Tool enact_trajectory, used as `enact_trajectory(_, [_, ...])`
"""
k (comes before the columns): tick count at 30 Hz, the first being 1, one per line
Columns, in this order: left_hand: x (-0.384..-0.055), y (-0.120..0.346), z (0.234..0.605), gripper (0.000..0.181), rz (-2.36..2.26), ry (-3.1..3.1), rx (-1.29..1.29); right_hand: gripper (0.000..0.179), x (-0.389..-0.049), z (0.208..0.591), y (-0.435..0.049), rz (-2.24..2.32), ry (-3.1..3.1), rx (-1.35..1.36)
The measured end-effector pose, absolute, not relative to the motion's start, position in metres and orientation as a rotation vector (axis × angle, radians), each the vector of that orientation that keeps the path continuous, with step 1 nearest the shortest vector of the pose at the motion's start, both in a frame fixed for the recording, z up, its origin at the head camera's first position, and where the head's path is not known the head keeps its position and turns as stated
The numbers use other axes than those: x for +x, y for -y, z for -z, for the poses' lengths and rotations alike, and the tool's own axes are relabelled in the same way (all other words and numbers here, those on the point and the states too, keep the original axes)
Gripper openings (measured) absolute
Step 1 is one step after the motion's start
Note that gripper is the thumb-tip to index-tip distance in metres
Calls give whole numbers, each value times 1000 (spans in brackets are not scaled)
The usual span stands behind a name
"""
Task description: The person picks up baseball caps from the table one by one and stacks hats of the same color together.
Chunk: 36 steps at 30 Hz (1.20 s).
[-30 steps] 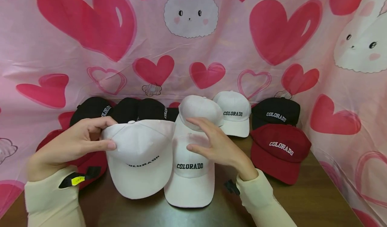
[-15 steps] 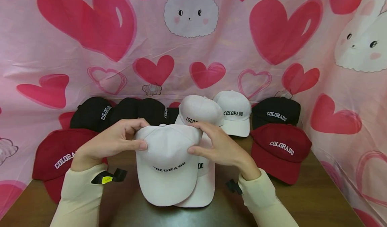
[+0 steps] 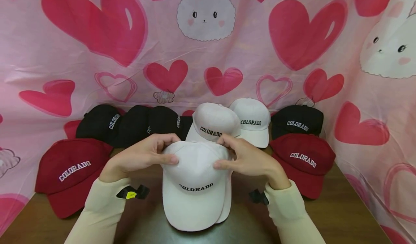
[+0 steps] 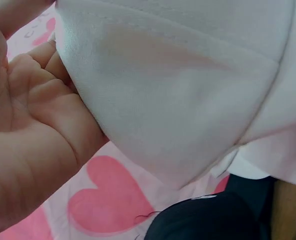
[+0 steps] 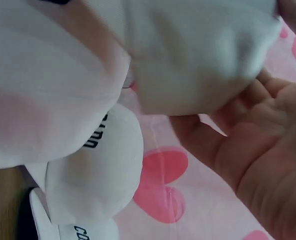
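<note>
A white baseball cap (image 3: 195, 175) lettered COLORADO is held between both hands in the head view, its brim toward me. My left hand (image 3: 147, 155) pinches the crown's left back edge, thumb on the near side. On the opposite edge, my right hand (image 3: 248, 159) grips the crown the same way. Behind and under it lies another white cap, with only a strip of its right side showing. In the left wrist view, the left hand (image 4: 37, 115) lies along the cap's white fabric (image 4: 153, 95). The right wrist view has the right hand (image 5: 268, 135) at the crown's edge.
Two white caps (image 3: 216, 119) (image 3: 250, 119) stand behind. Several black caps (image 3: 100, 124) line the back left, and one black cap (image 3: 297, 119) the back right. Red caps (image 3: 73, 171) (image 3: 302, 161) sit at either side on the wooden table (image 3: 344, 208). A pink heart-print cloth (image 3: 208, 52) hangs behind.
The left hand has carried the white cap from the left to the middle, over the other white cap. My right hand, earlier apart from it, now grips its right edge.
</note>
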<state>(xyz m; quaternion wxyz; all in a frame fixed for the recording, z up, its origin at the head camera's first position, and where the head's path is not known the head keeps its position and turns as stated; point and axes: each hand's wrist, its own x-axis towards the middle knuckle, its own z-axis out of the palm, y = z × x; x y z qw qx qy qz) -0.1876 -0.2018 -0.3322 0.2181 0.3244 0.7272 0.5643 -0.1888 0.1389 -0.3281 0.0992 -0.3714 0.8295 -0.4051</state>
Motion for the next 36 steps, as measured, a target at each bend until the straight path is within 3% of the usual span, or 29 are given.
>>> enact_trajectory(20, [-198,174,357,41,-1565,-2078,626,35,-213,349,-160,1109,-2369,-1005])
enact_trajectory(36, [-208,174,371,44,-1483,-2236,596,39,-226,367,-159,1151,-2331,-883])
